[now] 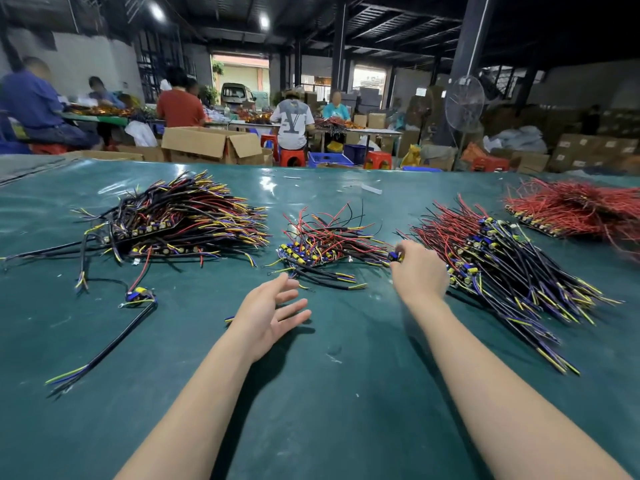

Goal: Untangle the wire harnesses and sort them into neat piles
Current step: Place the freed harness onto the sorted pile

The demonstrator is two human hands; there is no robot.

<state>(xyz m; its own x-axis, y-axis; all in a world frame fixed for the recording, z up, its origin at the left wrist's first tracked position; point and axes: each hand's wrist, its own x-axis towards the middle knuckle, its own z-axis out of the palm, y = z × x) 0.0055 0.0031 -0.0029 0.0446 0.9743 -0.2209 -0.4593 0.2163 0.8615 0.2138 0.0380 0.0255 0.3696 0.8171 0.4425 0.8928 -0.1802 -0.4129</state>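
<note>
Several heaps of wire harnesses lie on a green table cover (329,393). A big black, red and yellow heap (180,216) lies at the left. A small tangled pile (329,244) sits in the middle. A long fanned pile (502,258) lies at the right, and a red pile (581,206) at the far right. One loose harness (138,296) with a long black cable lies near the left front. My left hand (273,313) hovers open, palm up, just in front of the small pile. My right hand (419,268) pinches a blue and yellow component at that pile's right edge.
Beyond the table's far edge stand open cardboard boxes (211,143), red stools (292,157), blue crates (329,159) and a standing fan (464,102). Several people sit working at other tables behind. A small white scrap (372,188) lies on the cover at the back.
</note>
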